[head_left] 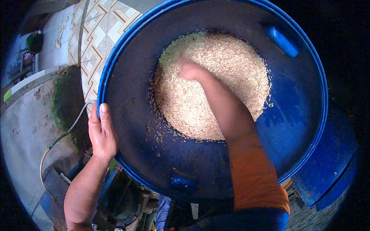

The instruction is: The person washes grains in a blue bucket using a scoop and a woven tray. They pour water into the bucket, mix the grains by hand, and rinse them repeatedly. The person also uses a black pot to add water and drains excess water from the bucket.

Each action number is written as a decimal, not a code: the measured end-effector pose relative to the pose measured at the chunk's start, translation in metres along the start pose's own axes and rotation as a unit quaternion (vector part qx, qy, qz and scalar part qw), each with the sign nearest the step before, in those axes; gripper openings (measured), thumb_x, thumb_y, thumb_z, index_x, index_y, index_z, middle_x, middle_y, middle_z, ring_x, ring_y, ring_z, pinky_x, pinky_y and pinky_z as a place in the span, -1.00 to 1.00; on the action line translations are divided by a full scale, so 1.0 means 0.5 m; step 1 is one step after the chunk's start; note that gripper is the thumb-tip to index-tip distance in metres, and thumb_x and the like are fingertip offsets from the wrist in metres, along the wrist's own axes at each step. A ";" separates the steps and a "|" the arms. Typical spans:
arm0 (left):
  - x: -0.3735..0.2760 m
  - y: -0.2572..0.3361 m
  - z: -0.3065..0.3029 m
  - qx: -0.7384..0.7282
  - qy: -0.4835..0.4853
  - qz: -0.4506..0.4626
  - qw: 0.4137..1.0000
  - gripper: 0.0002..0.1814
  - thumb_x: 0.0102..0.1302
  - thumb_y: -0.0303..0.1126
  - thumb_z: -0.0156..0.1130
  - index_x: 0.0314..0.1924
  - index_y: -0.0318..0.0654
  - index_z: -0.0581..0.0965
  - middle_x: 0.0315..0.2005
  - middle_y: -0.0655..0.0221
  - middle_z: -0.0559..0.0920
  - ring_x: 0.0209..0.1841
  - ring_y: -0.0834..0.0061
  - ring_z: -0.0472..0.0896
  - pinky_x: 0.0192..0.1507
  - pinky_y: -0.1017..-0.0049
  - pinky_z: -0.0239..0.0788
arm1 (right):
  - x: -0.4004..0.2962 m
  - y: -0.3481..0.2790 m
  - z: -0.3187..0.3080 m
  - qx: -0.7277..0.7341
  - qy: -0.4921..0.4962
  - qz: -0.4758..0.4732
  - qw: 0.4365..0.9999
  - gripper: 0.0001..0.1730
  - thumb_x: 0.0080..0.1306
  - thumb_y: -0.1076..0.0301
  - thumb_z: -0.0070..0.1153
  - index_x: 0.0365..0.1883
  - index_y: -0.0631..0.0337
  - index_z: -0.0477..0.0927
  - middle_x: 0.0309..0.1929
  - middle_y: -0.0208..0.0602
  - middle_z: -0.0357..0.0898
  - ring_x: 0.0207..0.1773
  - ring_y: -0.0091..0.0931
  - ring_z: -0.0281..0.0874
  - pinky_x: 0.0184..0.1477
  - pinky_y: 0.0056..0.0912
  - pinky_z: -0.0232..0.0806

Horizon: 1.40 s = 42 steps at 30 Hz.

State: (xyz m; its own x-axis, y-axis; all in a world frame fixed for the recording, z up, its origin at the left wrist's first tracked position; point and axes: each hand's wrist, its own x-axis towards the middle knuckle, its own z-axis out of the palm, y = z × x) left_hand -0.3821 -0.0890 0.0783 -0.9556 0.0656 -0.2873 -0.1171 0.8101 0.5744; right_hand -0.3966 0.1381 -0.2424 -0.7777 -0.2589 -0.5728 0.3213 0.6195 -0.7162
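A large round blue plastic barrel [185, 161] opens upward in front of me, its inner wall dark and scuffed. My left hand [103, 131] grips the barrel's left rim, with the thumb laid over the edge. A pale heap of small grains or split beans [190, 115] covers the bottom; loose bits cling to the wall around it. Deep inside, my right hand [192, 69] is at the upper left part of the heap. Motion blurs its fingers, so I cannot tell whether they hold any grains. An orange sleeve [254, 173] covers part of my right arm.
Patterned tiles [101, 34] lie beyond the barrel at upper left, beside a concrete floor [26, 130]. A thin hose [55, 143] curves along the left. Another blue plastic object [323, 170] stands at lower right. Dark clutter [124, 202] sits below the barrel.
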 end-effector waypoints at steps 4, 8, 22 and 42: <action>-0.002 0.002 -0.003 0.019 -0.003 -0.002 1.000 -0.58 0.57 -0.15 -0.10 0.03 -0.43 0.47 -0.37 0.49 0.44 -0.27 0.65 0.33 -0.16 0.55 0.25 | -0.118 -0.027 0.105 -0.066 -0.185 -0.087 0.977 -0.56 0.22 0.28 0.12 0.11 -0.04 0.61 -0.04 -0.09 0.65 -0.01 -0.18 0.61 0.06 -0.15 0.41; -0.012 -0.024 -0.018 -0.001 -0.001 -0.028 1.000 -0.61 0.57 -0.15 -0.10 0.01 -0.39 0.47 -0.42 0.45 0.44 -0.31 0.62 0.34 -0.18 0.53 0.27 | -0.252 -0.070 0.068 0.056 -0.180 -0.109 0.976 -0.71 0.29 0.16 0.12 -0.18 0.15 0.70 -0.25 -0.12 0.69 -0.17 -0.21 0.65 -0.06 -0.15 0.45; -0.002 0.001 -0.010 0.014 0.000 -0.012 1.000 -0.63 0.57 -0.14 -0.10 -0.05 -0.35 0.47 -0.44 0.42 0.42 -0.34 0.60 0.33 -0.22 0.49 0.28 | -0.189 0.104 0.040 0.114 0.247 0.137 0.953 -0.42 0.29 0.26 0.14 0.27 0.24 0.40 0.20 0.13 0.45 0.28 -0.06 0.39 0.30 -0.12 0.23; -0.003 0.004 -0.008 0.014 0.004 -0.008 1.000 -0.63 0.56 -0.14 -0.08 0.02 -0.32 0.47 -0.48 0.35 0.45 -0.38 0.52 0.39 -0.24 0.42 0.31 | -0.410 0.057 0.028 -0.203 -0.184 0.038 0.961 -0.50 0.35 0.16 -0.02 0.25 0.02 0.41 0.22 0.02 0.42 0.25 -0.07 0.38 0.24 0.25 0.20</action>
State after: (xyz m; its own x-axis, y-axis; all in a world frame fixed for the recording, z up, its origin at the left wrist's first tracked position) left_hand -0.3818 -0.0898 0.0833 -0.9557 0.0474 -0.2906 -0.1258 0.8266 0.5485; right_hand -0.2205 0.1985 -0.1512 -0.4931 -0.3997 -0.7727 0.0743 0.8656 -0.4952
